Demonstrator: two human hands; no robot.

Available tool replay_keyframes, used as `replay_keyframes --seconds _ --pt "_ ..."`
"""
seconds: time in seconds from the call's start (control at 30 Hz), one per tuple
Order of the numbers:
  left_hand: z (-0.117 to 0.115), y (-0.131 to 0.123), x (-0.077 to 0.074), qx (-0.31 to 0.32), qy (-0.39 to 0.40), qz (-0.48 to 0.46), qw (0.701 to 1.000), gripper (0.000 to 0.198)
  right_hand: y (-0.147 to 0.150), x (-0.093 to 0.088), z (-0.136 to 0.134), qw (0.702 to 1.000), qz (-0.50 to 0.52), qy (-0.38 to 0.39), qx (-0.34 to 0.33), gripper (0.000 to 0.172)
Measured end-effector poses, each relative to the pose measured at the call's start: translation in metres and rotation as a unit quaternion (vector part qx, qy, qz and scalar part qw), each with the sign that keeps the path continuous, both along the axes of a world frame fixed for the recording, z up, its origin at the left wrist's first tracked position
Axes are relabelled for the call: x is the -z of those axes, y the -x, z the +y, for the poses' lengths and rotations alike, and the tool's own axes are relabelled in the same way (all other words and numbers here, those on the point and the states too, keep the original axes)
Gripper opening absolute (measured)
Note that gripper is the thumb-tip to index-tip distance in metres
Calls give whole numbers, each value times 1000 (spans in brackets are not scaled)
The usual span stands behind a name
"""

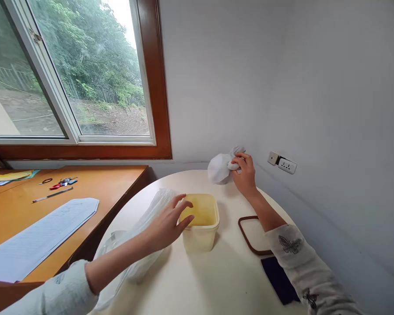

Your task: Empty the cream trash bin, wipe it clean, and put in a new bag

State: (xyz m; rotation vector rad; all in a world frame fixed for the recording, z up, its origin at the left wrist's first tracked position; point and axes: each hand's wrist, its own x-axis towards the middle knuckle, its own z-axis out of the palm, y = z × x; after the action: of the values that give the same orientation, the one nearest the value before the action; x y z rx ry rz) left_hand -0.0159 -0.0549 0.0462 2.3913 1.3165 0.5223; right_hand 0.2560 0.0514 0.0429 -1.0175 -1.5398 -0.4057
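Observation:
A square yellowish plastic container (201, 225) stands open on the round white table (216, 280). My left hand (169, 221) rests against its left rim with fingers spread, holding nothing. Under that forearm lies a clear plastic bag (141, 238). My right hand (244, 173) reaches to the far side of the table and is closed on the knotted neck of a small white bag (219, 167). The container's brown-rimmed lid (254, 234) lies flat to the right of the container.
A dark purple cloth (279, 280) lies near the front right edge. A wooden desk (111, 183) on the left carries a printed sheet (36, 236), a pen (52, 194), small items and coloured paper. A wall socket (284, 164) sits beyond the table.

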Motion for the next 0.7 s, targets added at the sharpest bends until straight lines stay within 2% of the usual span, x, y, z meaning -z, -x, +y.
replay_keyframes --seconds 0.1,0.17,0.23,0.3,0.37,0.57,0.7 --pt "-2 -3 11 -1 12 -57 998 33 21 -29 -22 996 30 -65 -58 20" --pt "-4 -5 18 -29 -11 -119 992 46 34 -41 -36 993 36 -74 -87 21" --pt "-5 -8 23 -62 -44 -192 978 65 46 -43 -47 991 32 -62 -118 22" --pt "-4 -11 27 -77 -67 -247 964 78 55 -37 -54 987 17 -34 -154 24" --pt "-2 -13 30 -78 -71 -269 957 79 62 -24 -58 982 -2 2 -187 26" --pt "4 -10 37 -76 -65 -198 975 36 62 10 -65 964 -23 103 -243 25" --pt "3 -5 30 -83 -70 -184 977 36 59 16 -72 939 13 168 -298 21"
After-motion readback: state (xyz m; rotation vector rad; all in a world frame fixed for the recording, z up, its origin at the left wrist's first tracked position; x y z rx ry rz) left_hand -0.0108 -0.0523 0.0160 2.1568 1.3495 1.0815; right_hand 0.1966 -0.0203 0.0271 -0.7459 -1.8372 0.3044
